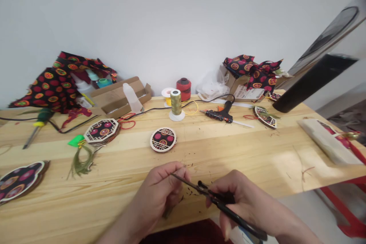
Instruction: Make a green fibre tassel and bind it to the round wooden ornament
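My right hand [237,202] is wrapped round the black handles of a pair of scissors [197,187]. Its blades point left and reach the fingertips of my left hand [164,188]. That hand is closed in a pinch on what looks like olive thread; a greenish end [167,212] shows below the fingers, and the rest is hidden. Beyond my hands a round fabric-covered ornament [163,139] with a pale lattice frame lies flat. An olive thread spool [175,102] stands upright behind it. Small dark clippings [192,192] are scattered around the blades.
On the left are an octagonal ornament [102,131], a green tassel [81,160], a screwdriver [37,127] and an open cardboard box [120,97]. A black glue gun [220,113] with its cord lies behind right. A black cylinder [311,82] leans at the right edge.
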Demonstrator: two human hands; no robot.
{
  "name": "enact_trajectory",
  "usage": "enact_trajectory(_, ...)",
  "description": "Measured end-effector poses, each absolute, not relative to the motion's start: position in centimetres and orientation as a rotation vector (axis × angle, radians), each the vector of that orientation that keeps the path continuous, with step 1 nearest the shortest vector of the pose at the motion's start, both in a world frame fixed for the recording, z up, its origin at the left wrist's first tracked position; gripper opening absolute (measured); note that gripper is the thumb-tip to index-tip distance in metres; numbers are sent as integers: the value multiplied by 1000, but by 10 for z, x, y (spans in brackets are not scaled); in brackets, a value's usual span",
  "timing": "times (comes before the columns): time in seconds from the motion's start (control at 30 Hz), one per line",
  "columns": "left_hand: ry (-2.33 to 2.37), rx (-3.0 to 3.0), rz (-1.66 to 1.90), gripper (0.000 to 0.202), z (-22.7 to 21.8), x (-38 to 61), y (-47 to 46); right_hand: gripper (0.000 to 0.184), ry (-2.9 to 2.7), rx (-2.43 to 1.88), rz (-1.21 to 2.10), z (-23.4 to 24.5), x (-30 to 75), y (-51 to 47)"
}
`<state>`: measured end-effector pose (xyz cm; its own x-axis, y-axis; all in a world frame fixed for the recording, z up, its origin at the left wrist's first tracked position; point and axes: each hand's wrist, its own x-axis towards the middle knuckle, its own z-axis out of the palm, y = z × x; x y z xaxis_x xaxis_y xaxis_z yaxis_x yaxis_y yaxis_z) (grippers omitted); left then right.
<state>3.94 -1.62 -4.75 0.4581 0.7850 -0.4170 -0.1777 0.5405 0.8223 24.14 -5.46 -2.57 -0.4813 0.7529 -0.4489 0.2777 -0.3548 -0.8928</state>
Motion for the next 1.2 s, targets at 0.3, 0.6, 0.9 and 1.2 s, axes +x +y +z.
enact_trajectory(0.3, 865, 786, 668, 29, -49, 33, -22, 39, -1676, -1654, 1168, -22, 260, -47)
enact_trajectory(0.6, 890, 726, 733, 28, -49, 31, -26, 29, -2027, -2491, 33, -46, 305, -43)
enact_trajectory(0.9, 874, 725, 745, 25, -50, 34, -24, 27, -1915, -1966, -62, -33, 295, -47)
enact_trajectory(1.2, 882, 705, 754, 27, -48, 34, -24, 7, -1620, -1236, 802, -31, 197, -37)
